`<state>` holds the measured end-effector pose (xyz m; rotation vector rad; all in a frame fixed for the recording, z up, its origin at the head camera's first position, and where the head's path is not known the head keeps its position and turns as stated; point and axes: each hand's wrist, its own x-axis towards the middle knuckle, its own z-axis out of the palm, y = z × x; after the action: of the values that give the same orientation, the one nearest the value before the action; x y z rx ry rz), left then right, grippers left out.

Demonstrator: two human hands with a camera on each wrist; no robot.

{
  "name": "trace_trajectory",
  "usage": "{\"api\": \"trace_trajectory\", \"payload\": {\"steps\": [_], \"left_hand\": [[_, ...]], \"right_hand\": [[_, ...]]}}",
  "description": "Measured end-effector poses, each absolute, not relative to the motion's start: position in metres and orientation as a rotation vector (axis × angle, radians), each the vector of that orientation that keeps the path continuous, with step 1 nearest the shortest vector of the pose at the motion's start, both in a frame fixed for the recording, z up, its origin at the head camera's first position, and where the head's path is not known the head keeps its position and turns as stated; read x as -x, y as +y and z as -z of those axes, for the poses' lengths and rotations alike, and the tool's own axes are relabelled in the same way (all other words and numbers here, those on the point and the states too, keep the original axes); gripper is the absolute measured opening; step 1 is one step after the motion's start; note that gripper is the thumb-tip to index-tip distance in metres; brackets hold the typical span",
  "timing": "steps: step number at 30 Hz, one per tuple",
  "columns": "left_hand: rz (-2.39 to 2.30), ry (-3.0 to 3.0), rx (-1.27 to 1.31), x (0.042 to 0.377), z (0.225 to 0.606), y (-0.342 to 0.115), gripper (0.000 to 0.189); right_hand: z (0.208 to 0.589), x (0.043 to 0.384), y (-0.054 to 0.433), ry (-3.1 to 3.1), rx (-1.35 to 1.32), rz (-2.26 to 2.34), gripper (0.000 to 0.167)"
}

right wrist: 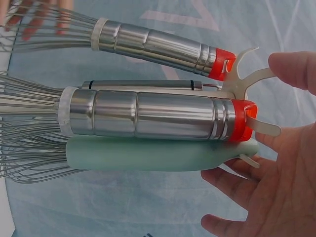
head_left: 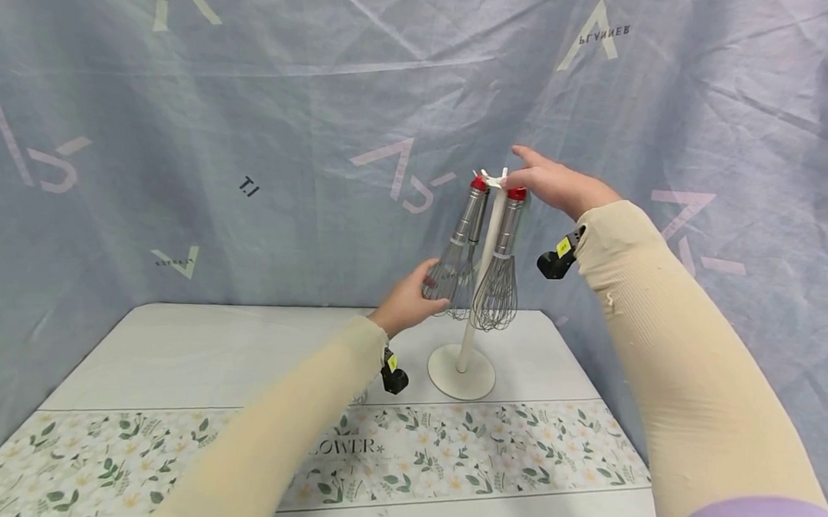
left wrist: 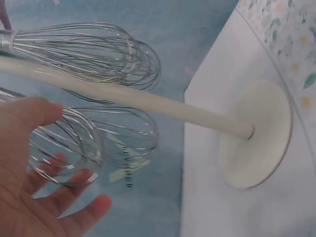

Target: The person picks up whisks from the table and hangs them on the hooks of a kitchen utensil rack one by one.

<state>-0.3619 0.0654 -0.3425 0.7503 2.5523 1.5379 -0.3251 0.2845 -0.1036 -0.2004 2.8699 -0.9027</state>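
Note:
Several metal whisks hang from the hooks of a white stand [head_left: 467, 346]. Two have steel handles with red ends: a left whisk [head_left: 468, 215] and a front whisk [head_left: 509, 226]. The right wrist view also shows a green-handled whisk [right wrist: 143, 154] and a slim-handled whisk [right wrist: 143, 85] behind. My left hand [head_left: 409, 298] is around the wires of the left whisk, thumb in front, fingers loosely spread behind. At the top of the stand, my right hand [head_left: 554, 184] has its fingers spread about the hooks [right wrist: 238, 88], thumb right at one hook's tip.
The stand's round base [head_left: 444, 372] is on a white table [head_left: 243, 351] with a floral band [head_left: 447, 460] across it. Behind hangs a blue-grey printed cloth [head_left: 288, 129], close to the table's back edge. A small shiny thing [head_left: 360, 397] shows partly behind my left forearm.

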Motion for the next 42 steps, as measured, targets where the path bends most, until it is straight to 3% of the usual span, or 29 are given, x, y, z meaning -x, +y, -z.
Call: {"api": "trace_trajectory", "payload": {"steps": [5,13,27,42], "left_hand": [[-1.479,2.445,-0.662,0.361,0.356,0.062,0.080],[-1.642,2.281,-0.741,0.357,0.356,0.034,0.067],[-1.979,2.110,-0.557,0.368,0.379,-0.030,0.064],[-2.103,2.068,0.049,0.375,0.447,-0.069,0.078]], "right_hand": [[0.104,0.326,0.285,2.867,0.206,0.908,0.082],[0.104,0.326,0.285,2.860,0.205,0.928,0.083],[0.106,0.322,0.285,2.858,0.217,0.954,0.083],[0.104,0.322,0.282,2.865,0.226,0.958,0.081]]}}
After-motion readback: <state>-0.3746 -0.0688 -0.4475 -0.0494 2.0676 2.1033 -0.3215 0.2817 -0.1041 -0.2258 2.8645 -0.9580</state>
